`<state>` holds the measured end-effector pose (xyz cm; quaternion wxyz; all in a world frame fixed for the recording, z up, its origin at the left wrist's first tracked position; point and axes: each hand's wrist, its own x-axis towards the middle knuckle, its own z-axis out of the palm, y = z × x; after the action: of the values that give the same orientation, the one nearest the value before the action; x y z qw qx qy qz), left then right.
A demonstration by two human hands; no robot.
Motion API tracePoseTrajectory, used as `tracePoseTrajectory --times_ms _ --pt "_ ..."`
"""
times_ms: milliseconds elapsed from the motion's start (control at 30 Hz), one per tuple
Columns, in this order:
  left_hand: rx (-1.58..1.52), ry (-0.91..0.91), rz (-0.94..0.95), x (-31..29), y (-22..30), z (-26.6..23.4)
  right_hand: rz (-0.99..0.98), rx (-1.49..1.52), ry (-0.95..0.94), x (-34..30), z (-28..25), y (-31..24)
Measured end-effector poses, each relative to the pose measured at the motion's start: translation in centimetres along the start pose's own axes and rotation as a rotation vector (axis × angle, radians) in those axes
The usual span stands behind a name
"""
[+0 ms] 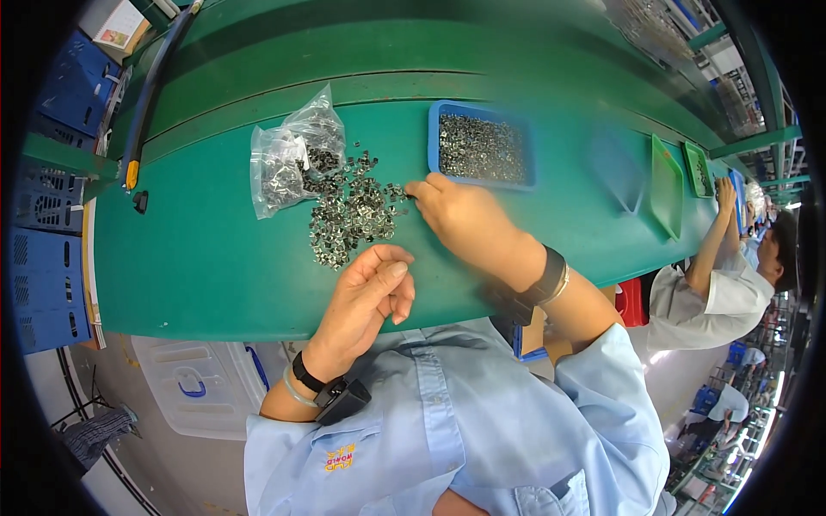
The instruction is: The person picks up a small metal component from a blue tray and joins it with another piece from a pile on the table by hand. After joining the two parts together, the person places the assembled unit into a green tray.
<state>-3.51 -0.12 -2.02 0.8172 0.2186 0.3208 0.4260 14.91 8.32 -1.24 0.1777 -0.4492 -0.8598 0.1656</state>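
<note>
A heap of small shiny metal pieces (353, 215) lies loose on the green tabletop. My right hand (460, 215) reaches to the heap's right edge, thumb and fingers pinched together on a small metal piece partly hidden by the fingertips. Just below the heap is my left hand (366, 292), raised a little, its fingers loosely curled toward the thumb; whatever they may hold is hidden. A clear plastic bag (280, 168) of the same kind of pieces lies against the heap's upper left, its mouth toward the heap.
A blue tray (434, 142) full of small metal pieces stands beyond my right hand. Farther right are a green tray (665, 189) and a smaller green bin (698, 169). A co-worker (710, 292) sits there. Blue crates (52, 288) stand left; a clear lidded box (194, 387) sits below the table.
</note>
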Motion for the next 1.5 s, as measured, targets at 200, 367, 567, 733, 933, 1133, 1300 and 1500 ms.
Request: tracePoseTrajectory --times_ms 200,367,567,733,933,1133,1300,1500 --pt "-0.033 -0.001 -0.002 0.0 0.3 -0.7 0.035 0.045 0.016 -1.6 -0.8 0.9" --pt "-0.018 0.002 0.004 0.1 0.3 -0.7 0.086 0.108 0.013 -2.1 -0.6 0.2" --pt "-0.009 0.010 0.018 0.1 -0.1 -0.6 0.025 0.060 -0.072 -1.3 -0.4 0.3" --pt "0.026 0.039 0.023 0.3 -0.1 -0.1 0.007 0.158 0.027 -2.1 -0.5 1.2" --pt "0.071 0.065 -0.017 1.6 0.3 2.2 -0.026 0.415 0.189 -3.5 -1.3 -0.2" --pt "0.029 -0.002 -0.036 2.4 -0.1 2.9 -0.127 0.308 0.329 -5.1 -2.0 -0.9" --pt "0.013 -0.029 -0.078 2.4 -0.4 4.3 -0.144 0.174 0.386 -6.3 -2.2 -0.6" --pt "0.004 -0.037 -0.098 2.6 -0.5 4.1 -0.126 0.209 0.406 -7.0 -2.6 -0.9"
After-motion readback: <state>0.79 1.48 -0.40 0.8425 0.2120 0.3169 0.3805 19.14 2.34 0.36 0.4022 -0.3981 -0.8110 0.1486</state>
